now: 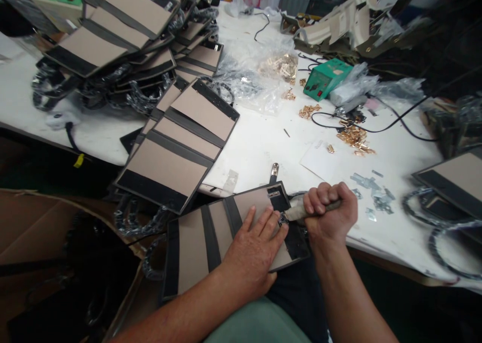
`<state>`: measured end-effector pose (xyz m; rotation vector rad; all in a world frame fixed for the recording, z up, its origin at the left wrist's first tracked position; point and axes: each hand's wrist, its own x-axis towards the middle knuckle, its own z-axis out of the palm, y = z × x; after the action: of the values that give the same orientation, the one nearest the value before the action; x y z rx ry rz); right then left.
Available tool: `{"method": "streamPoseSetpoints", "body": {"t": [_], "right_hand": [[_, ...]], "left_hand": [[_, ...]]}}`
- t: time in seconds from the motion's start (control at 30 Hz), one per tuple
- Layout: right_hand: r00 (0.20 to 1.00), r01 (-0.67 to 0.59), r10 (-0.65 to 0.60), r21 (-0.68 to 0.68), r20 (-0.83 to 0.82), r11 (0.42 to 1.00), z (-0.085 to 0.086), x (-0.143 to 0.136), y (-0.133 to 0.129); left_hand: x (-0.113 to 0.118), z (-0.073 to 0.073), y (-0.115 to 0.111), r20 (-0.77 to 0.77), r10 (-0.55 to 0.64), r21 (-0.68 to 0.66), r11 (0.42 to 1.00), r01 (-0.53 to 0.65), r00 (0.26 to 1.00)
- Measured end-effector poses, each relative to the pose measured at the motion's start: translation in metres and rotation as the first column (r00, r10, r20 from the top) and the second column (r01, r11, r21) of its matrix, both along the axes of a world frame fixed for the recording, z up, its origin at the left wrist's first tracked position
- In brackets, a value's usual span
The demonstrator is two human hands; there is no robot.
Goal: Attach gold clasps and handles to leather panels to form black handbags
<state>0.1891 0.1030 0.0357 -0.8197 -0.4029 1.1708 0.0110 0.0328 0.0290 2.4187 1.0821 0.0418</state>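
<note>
A flat bag panel (190, 247), beige with dark bands and black ends, lies tilted across my lap against the table edge. My left hand (250, 252) rests flat on it with fingers spread, its thumb by the near edge. Next to those fingertips a small metal fitting (283, 219) sits on the black end strip. My right hand (329, 207) is closed in a fist around a tool with a thick grey-beige handle (299, 211); its tip meets the panel at the fitting, and its exact kind is unclear. A metal clasp on a strap (274, 171) sticks out beyond the panel.
Similar panels (176, 142) with plastic-wrapped handles are stacked at left; more lie at right (459, 182). On the white table (259, 142) are gold-coloured fittings (354, 138), metal plates (376, 192), a green box (326, 79) and a black cord. A cardboard box (37, 227) stands lower left.
</note>
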Motion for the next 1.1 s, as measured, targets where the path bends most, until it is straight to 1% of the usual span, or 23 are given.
{"method": "streamPoseSetpoints", "body": {"t": [0.07, 0.17, 0.23, 0.3, 0.37, 0.43, 0.5, 0.53, 0.57, 0.6, 0.63, 0.7, 0.73, 0.77, 0.8, 0.83, 0.87, 0.9, 1.0, 1.03, 1.1], "right_hand": [[1.0, 0.005, -0.005, -0.015, -0.007, 1.0, 0.0, -0.001, 0.002], [0.996, -0.024, 0.022, 0.028, 0.085, 0.999, 0.002, -0.008, 0.001], [0.978, -0.073, 0.054, 0.088, 0.2, 0.993, 0.005, -0.016, -0.003], [0.927, -0.13, 0.065, 0.153, 0.37, 0.98, 0.005, -0.023, -0.01], [0.816, -0.203, 0.036, 0.229, 0.576, 0.952, 0.004, -0.029, -0.019], [0.657, -0.325, -0.023, 0.31, 0.754, 0.893, 0.002, -0.033, -0.027], [0.51, -0.458, -0.097, 0.365, 0.855, 0.811, 0.001, -0.036, -0.034], [0.459, -0.506, -0.124, 0.374, 0.88, 0.777, 0.001, -0.036, -0.036], [0.432, -0.532, -0.133, 0.371, 0.892, 0.762, 0.001, -0.037, -0.037], [0.435, -0.527, -0.122, 0.362, 0.892, 0.769, 0.003, -0.037, -0.037], [0.468, -0.494, -0.097, 0.35, 0.879, 0.796, 0.006, -0.036, -0.037], [0.589, -0.379, -0.043, 0.323, 0.807, 0.867, 0.015, -0.036, -0.035], [0.657, -0.312, -0.047, 0.328, 0.753, 0.892, 0.02, -0.035, -0.034], [0.711, -0.258, -0.07, 0.353, 0.699, 0.899, 0.025, -0.035, -0.033], [0.747, -0.223, -0.102, 0.393, 0.657, 0.892, 0.029, -0.035, -0.033], [0.757, -0.217, -0.122, 0.423, 0.642, 0.88, 0.031, -0.035, -0.033], [0.744, -0.233, -0.127, 0.432, 0.656, 0.871, 0.031, -0.035, -0.033], [0.713, -0.26, -0.115, 0.413, 0.692, 0.873, 0.028, -0.035, -0.033], [0.579, -0.335, -0.034, 0.275, 0.815, 0.901, 0.012, -0.033, -0.034], [0.552, -0.346, -0.014, 0.245, 0.833, 0.905, 0.008, -0.032, -0.033], [0.558, -0.346, -0.001, 0.234, 0.83, 0.909, 0.003, -0.031, -0.034]], "left_hand": [[0.0, -0.001, 0.0, 0.01, -0.001, -0.004, 1.0, 0.001, 1.0], [0.0, -0.002, 0.001, 0.025, 0.0, -0.013, 1.0, 0.001, 1.0], [0.0, -0.001, 0.002, 0.038, 0.006, -0.02, 1.0, -0.005, 0.999], [0.0, -0.002, 0.002, 0.06, 0.017, -0.019, 1.0, -0.016, 0.998], [-0.001, -0.005, 0.0, 0.095, 0.04, -0.004, 0.999, -0.04, 0.995], [-0.002, -0.012, -0.004, 0.148, 0.07, 0.029, 0.997, -0.075, 0.986], [-0.005, -0.02, -0.01, 0.199, 0.103, 0.068, 0.991, -0.118, 0.975], [-0.006, -0.023, -0.012, 0.217, 0.115, 0.086, 0.987, -0.137, 0.969], [-0.008, -0.026, -0.014, 0.228, 0.127, 0.101, 0.983, -0.153, 0.965], [-0.009, -0.027, -0.016, 0.229, 0.136, 0.111, 0.98, -0.164, 0.964], [-0.01, -0.027, -0.016, 0.223, 0.14, 0.114, 0.979, -0.169, 0.965], [-0.012, -0.023, -0.017, 0.2, 0.137, 0.107, 0.981, -0.161, 0.97], [-0.012, -0.021, -0.016, 0.187, 0.133, 0.098, 0.983, -0.153, 0.973], [-0.013, -0.018, -0.016, 0.177, 0.127, 0.089, 0.986, -0.144, 0.976], [-0.013, -0.016, -0.015, 0.171, 0.122, 0.081, 0.987, -0.137, 0.978], [-0.013, -0.015, -0.014, 0.168, 0.116, 0.075, 0.989, -0.13, 0.979], [-0.012, -0.014, -0.014, 0.169, 0.115, 0.072, 0.989, -0.128, 0.979], [-0.012, -0.013, -0.013, 0.17, 0.117, 0.071, 0.989, -0.131, 0.978], [-0.011, -0.013, -0.013, 0.169, 0.134, 0.07, 0.987, -0.147, 0.976], [-0.011, -0.012, -0.013, 0.167, 0.139, 0.071, 0.986, -0.152, 0.976], [-0.012, -0.011, -0.013, 0.164, 0.134, 0.071, 0.987, -0.147, 0.977]]}}
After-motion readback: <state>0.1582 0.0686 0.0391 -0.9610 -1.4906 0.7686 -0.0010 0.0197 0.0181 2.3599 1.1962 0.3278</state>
